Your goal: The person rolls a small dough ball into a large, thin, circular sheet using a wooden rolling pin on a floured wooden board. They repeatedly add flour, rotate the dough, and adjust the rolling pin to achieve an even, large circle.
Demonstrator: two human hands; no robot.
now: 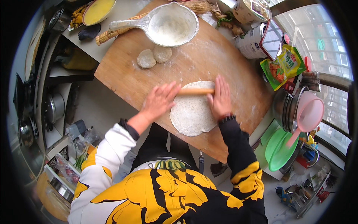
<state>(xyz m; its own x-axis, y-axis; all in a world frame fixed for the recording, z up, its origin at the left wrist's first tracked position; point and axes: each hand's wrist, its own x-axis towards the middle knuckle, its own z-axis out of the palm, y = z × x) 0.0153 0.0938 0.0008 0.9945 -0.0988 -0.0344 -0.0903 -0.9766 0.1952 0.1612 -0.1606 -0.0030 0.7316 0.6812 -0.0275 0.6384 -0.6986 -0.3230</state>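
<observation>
My left hand (162, 98) and my right hand (221, 98) lie over the two ends of a wooden rolling pin (195, 91), their fingers stretched forward. The pin rests across the upper part of a flat, speckled dough sheet (193, 114), and my hands hide its ends. The sheet is roughly round and lies near the front edge of a floured wooden board (123, 70). Farther back, two small dough rounds (146, 58) sit side by side, touching. Just behind them stands a white, flour-dusted ladle-shaped scoop (173, 26) with flour inside.
A straw brush (112, 35) lies partly beneath the scoop's handle. At back left is a bowl of yellow liquid (98, 11). Along the right stand a can (249, 42), a seasoning packet (284, 67), stacked metal bowls (282, 107), a pink dipper (310, 112) and a green basin (275, 148).
</observation>
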